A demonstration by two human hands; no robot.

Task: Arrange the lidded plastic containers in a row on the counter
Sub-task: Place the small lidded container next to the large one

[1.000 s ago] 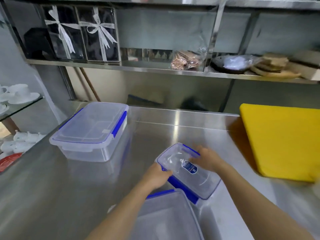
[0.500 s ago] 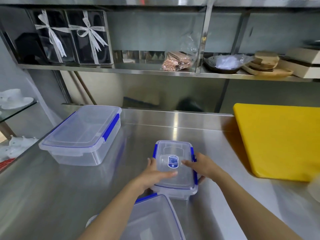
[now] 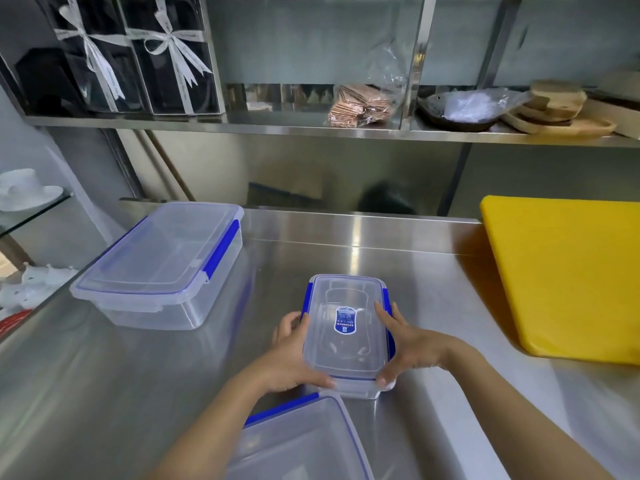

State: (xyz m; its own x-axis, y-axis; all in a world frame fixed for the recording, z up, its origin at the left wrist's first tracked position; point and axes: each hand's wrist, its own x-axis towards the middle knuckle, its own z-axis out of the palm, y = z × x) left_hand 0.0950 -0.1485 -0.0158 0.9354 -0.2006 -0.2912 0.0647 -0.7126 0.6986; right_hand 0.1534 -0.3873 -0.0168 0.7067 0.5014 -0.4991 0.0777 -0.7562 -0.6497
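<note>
Left hand (image 3: 291,358) and right hand (image 3: 408,348) grip opposite long sides of small lidded container (image 3: 347,332) on steel table (image 3: 104,393), large lidded container (image 3: 159,268) back-left, third container (image 3: 298,445) just in front.

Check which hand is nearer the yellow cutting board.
Right. The right hand grips the small labelled container's right side, facing the yellow cutting board across bare counter. The left hand holds the container's left side, farther from the board.
</note>
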